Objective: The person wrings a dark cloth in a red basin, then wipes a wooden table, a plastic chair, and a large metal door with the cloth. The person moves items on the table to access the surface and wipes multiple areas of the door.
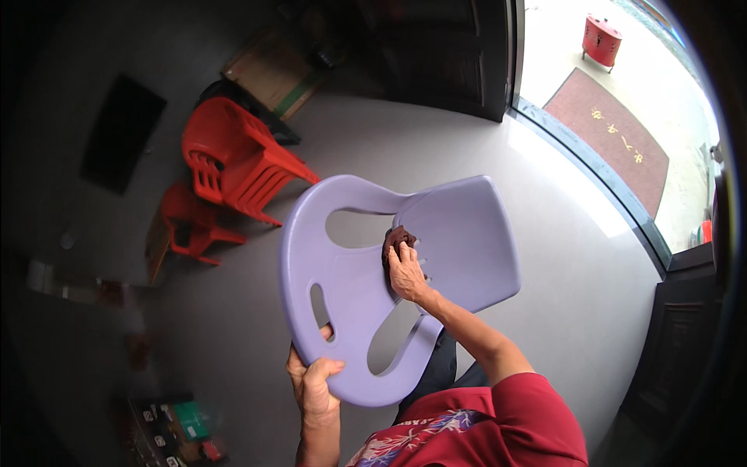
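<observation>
A light purple plastic chair is held up in front of me, with cut-out openings in its back and sides. My left hand grips the rim of the backrest at the lower left, its thumb on the front and a fingertip showing through the slot. Where the backrest meets the seat, my right hand presses a dark brown cloth against the plastic. The fingers lie over the cloth, which is bunched beneath them. The chair's legs are hidden from this view.
Stacked red plastic chairs stand at the left, beside a smaller red stool. At the upper right, an open doorway leads to a reddish-brown mat and a red metal drum. A box with small items lies lower left.
</observation>
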The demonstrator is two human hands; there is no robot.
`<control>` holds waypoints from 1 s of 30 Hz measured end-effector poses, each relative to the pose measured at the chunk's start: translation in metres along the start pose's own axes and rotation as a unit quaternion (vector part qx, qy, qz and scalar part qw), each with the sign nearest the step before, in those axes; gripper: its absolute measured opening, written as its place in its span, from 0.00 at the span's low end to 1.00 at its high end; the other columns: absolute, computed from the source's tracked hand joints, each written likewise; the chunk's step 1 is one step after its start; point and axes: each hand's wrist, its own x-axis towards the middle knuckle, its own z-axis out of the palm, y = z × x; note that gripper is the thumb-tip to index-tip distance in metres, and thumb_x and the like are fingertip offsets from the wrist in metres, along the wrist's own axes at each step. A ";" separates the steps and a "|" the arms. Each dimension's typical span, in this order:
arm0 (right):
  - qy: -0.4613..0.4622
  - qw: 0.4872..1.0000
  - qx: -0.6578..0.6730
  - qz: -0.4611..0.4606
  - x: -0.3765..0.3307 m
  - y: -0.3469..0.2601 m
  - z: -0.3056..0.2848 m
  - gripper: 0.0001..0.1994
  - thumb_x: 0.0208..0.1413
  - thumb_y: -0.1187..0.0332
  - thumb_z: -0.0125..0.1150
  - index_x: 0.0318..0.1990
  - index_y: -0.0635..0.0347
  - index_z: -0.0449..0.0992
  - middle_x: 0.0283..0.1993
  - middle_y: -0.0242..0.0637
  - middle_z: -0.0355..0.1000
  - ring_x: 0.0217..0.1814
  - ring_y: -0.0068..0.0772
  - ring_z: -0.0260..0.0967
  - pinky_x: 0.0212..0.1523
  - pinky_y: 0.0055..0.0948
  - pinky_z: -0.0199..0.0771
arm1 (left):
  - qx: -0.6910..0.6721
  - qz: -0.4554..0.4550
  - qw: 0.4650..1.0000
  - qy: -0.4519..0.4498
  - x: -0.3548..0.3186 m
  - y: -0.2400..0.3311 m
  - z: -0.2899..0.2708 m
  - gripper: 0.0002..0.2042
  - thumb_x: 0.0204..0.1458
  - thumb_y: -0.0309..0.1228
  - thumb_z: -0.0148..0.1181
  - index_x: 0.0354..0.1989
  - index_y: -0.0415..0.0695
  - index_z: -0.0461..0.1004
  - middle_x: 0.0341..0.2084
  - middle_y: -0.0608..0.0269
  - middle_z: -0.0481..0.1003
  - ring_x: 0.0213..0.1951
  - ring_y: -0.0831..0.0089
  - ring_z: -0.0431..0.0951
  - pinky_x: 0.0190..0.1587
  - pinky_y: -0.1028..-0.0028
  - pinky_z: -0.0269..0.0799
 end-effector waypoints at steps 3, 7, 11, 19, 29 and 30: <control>0.016 0.996 -0.087 -0.019 0.050 0.014 -0.001 0.27 0.45 0.78 0.48 0.57 0.66 0.59 0.56 0.58 0.53 0.54 0.58 0.54 0.53 0.45 0.60 | -0.008 -0.014 1.000 0.007 0.034 0.020 -0.018 0.24 0.29 0.18 0.49 0.43 0.29 0.69 0.38 0.52 0.73 0.40 0.67 0.72 0.45 0.69 0.69; 0.285 0.929 -0.171 0.161 0.128 0.039 -0.012 0.30 0.43 0.81 0.49 0.59 0.67 0.58 0.56 0.57 0.52 0.53 0.56 0.53 0.55 0.45 0.58 | 0.004 -0.025 1.000 -0.005 0.074 0.047 -0.026 0.24 0.28 0.19 0.50 0.42 0.30 0.69 0.37 0.52 0.73 0.39 0.67 0.72 0.45 0.67 0.69; 0.237 0.948 -0.198 0.073 0.164 0.021 0.000 0.29 0.42 0.81 0.48 0.58 0.69 0.59 0.56 0.59 0.51 0.53 0.57 0.52 0.57 0.46 0.57 | 0.017 -0.038 0.999 -0.015 0.118 0.068 -0.029 0.22 0.27 0.20 0.49 0.38 0.31 0.72 0.34 0.53 0.74 0.37 0.67 0.72 0.44 0.67 0.69; 0.145 0.937 -0.314 -0.052 0.204 0.069 0.004 0.21 0.47 0.72 0.49 0.52 0.62 0.68 0.53 0.46 0.58 0.50 0.43 0.59 0.41 0.31 0.68 | 0.003 -0.053 0.999 0.003 0.209 0.072 -0.056 0.26 0.28 0.21 0.47 0.44 0.35 0.69 0.37 0.48 0.72 0.41 0.59 0.72 0.48 0.62 0.70; 0.045 0.977 -0.209 0.022 0.222 0.062 0.103 0.26 0.42 0.79 0.50 0.54 0.67 0.64 0.59 0.61 0.51 0.58 0.63 0.52 0.61 0.46 0.55 | 0.036 -0.067 0.997 -0.005 0.349 0.089 -0.066 0.23 0.29 0.20 0.47 0.42 0.33 0.70 0.36 0.51 0.73 0.40 0.61 0.73 0.45 0.65 0.70; -0.002 0.985 -0.174 0.013 0.217 0.052 0.117 0.25 0.42 0.78 0.51 0.54 0.66 0.64 0.59 0.61 0.51 0.58 0.64 0.52 0.61 0.46 0.56 | 0.041 -0.063 0.997 0.002 0.359 0.089 -0.065 0.22 0.29 0.20 0.47 0.41 0.34 0.70 0.35 0.53 0.73 0.39 0.64 0.73 0.44 0.67 0.70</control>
